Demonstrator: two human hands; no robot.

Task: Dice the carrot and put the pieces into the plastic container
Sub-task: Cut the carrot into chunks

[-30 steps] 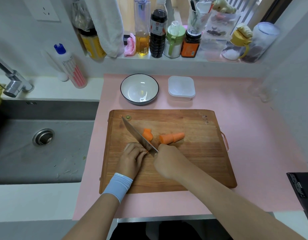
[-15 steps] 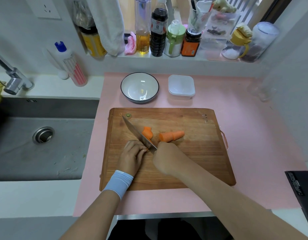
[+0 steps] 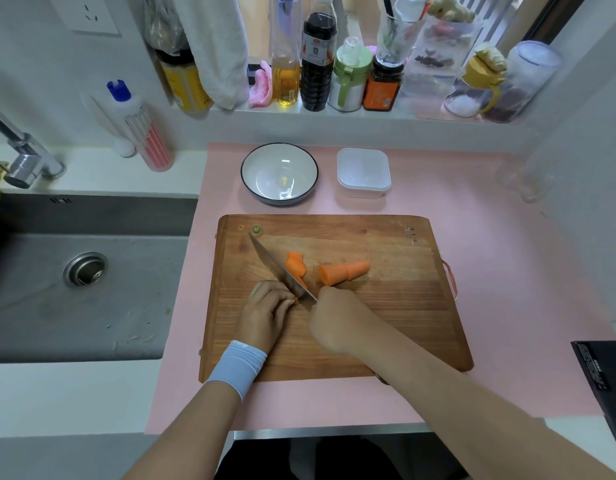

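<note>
1 knife (image 3: 275, 268): your right hand (image 3: 334, 320) clenches its handle. 1 carrot piece (image 3: 295, 299): your left hand (image 3: 268, 303) claws it, knuckles guiding the blade. 1 spare chunk (image 3: 344, 271) beside; plastic container (image 3: 363, 173) beyond, unfilled.

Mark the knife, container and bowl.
knife (image 3: 276, 266): head view, middle of the blade
container (image 3: 364, 192): head view, front wall
bowl (image 3: 279, 171): head view, bare inside
</note>
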